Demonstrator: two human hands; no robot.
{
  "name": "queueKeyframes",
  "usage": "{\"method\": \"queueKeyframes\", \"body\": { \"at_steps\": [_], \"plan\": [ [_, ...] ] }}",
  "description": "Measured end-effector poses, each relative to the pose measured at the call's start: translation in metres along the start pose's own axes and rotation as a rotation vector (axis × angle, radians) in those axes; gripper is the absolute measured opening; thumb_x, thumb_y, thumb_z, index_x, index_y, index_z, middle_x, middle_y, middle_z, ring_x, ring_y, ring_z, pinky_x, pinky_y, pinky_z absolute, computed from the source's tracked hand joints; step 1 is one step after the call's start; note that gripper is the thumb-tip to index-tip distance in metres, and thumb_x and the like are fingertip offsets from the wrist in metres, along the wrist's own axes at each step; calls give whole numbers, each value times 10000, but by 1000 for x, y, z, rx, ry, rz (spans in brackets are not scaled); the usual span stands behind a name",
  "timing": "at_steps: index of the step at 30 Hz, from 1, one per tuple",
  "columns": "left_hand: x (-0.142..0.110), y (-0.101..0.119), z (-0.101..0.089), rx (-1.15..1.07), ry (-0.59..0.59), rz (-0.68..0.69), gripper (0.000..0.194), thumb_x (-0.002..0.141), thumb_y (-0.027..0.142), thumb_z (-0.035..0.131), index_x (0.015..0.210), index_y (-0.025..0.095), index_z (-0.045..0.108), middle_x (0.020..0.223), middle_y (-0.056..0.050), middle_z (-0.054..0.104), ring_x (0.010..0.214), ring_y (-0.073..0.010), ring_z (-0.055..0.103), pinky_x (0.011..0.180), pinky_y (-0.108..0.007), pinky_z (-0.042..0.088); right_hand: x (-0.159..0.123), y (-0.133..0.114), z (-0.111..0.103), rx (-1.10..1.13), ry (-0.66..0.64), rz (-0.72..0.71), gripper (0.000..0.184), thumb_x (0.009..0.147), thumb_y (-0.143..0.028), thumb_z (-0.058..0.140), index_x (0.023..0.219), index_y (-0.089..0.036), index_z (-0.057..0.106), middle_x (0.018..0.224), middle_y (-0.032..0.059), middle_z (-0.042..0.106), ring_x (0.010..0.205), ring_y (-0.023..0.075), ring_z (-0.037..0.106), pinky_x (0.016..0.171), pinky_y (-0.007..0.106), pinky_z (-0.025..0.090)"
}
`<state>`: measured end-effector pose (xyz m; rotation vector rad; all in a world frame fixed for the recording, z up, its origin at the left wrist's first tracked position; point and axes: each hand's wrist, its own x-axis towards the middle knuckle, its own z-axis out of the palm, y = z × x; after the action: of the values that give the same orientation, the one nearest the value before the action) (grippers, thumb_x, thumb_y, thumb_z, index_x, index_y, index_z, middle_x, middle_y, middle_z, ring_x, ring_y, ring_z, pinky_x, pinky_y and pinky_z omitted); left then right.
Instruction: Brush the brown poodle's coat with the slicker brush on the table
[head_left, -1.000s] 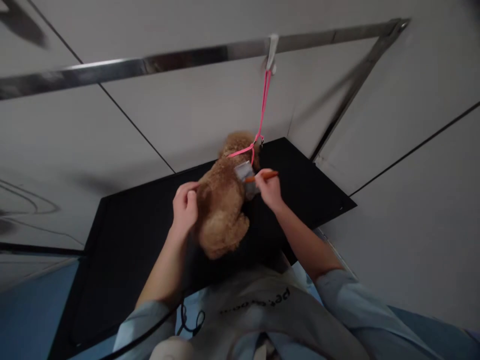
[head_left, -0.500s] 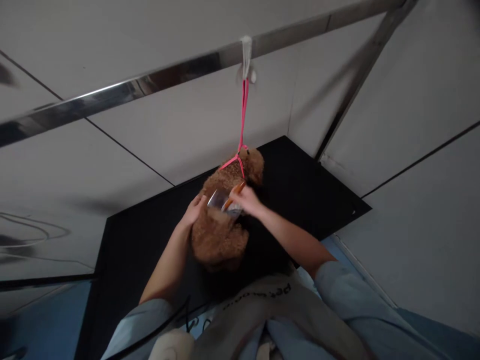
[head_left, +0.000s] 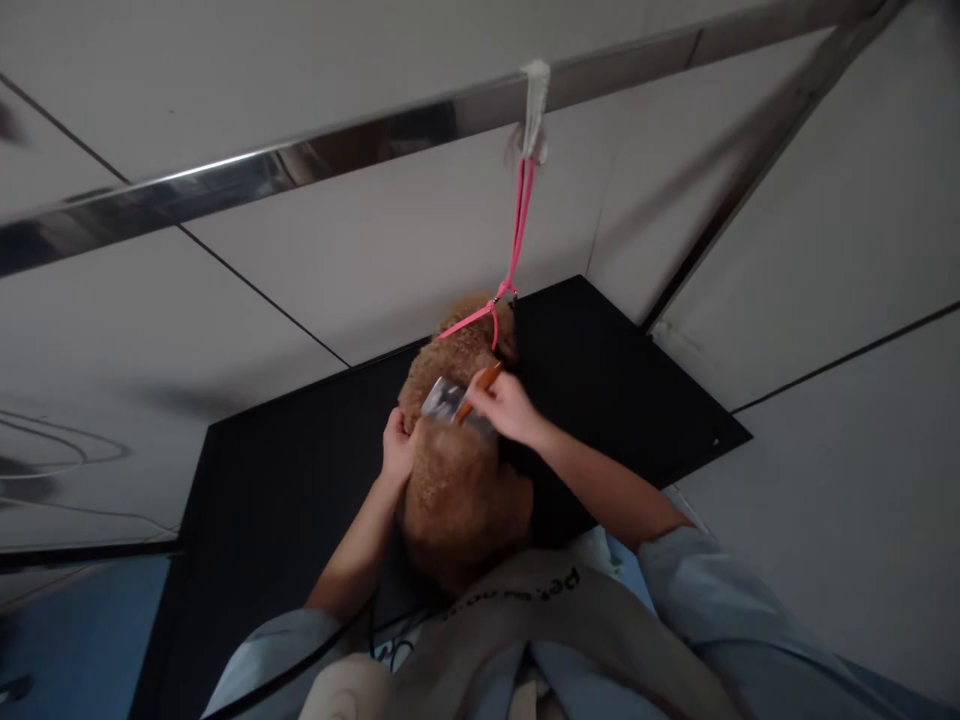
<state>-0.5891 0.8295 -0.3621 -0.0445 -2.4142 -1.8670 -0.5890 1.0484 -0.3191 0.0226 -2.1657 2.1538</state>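
Note:
A curly brown dog (head_left: 457, 490) stands on a black table (head_left: 292, 500), its rear close to my apron and its head at the far side. My right hand (head_left: 510, 405) is closed round the orange handle of a slicker brush (head_left: 442, 400). The flat brush head lies against the fur of the dog's back, slightly blurred. Against the dog's left flank, my left hand (head_left: 399, 447) has its fingers bent into the coat; the fingertips are partly hidden. A pink grooming loop (head_left: 517, 230) runs round the dog's neck.
A metal bar (head_left: 360, 145) crosses above the table, and a white strap (head_left: 535, 105) ties the loop to it. Pale panelled walls stand behind and to the right. Dark cables (head_left: 300, 670) and a pale rounded object (head_left: 349, 690) are near my front.
The dog's rear has shifted toward me and to the right, and its head has turned away. My left hand has moved slightly right and lower along the flank; the brush stays on the back.

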Motion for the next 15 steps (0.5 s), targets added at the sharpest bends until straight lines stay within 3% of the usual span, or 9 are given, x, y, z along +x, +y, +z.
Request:
{"method": "queueKeyframes", "body": {
  "at_steps": [1,2,5,6,9,10,13,15],
  "plan": [
    [-10,2,0,-5,20,7,277,633,349,685,745,174,503,670,38,510,589,-86,452,560,-200,392,-2,-9,-3,-29,-105,8,177,783,-330,612,792,-164,552,635,-29,564,536,99,524,521,216,419],
    [-20,3,-1,-18,39,5,285,627,342,692,761,176,503,688,32,527,604,-93,473,575,-207,407,-3,-18,-5,-67,-111,28,173,793,-328,595,769,-163,548,610,-29,552,521,103,515,506,220,408],
    [-52,3,-1,-97,96,-42,308,641,326,678,856,185,509,781,0,589,682,-126,555,643,-241,463,-5,-47,-10,-217,189,-92,140,833,-299,545,838,-160,554,658,-18,566,591,109,526,561,227,406],
    [-62,3,0,-111,111,-59,334,637,312,680,896,186,512,823,-13,606,719,-138,578,675,-256,478,-6,-55,-9,-258,124,-129,139,835,-297,547,845,-159,560,679,-13,579,619,113,536,582,229,409],
    [-84,1,4,-105,149,-98,436,592,285,713,961,188,501,890,-33,622,783,-165,613,739,-290,503,-6,-74,4,-434,-285,-140,149,809,-299,599,796,-153,577,684,0,595,636,122,537,600,240,399],
    [-90,0,6,-112,147,-108,466,579,285,724,971,190,491,906,-37,624,801,-172,621,760,-301,508,-5,-78,11,-516,-326,-126,154,807,-299,607,782,-150,577,683,6,593,633,125,529,600,246,390],
    [-100,-4,13,-168,127,-129,530,562,300,742,998,195,460,957,-53,628,859,-188,636,824,-329,508,-3,-86,29,-702,-118,-160,172,852,-314,555,820,-146,577,752,42,606,677,140,531,625,262,380],
    [-104,-6,16,-152,121,-143,563,547,303,755,1013,192,460,954,-56,630,851,-191,638,813,-330,509,-4,-87,38,-754,-214,-195,184,843,-341,566,816,-159,576,766,43,614,677,143,535,616,260,375]
  ]
}}
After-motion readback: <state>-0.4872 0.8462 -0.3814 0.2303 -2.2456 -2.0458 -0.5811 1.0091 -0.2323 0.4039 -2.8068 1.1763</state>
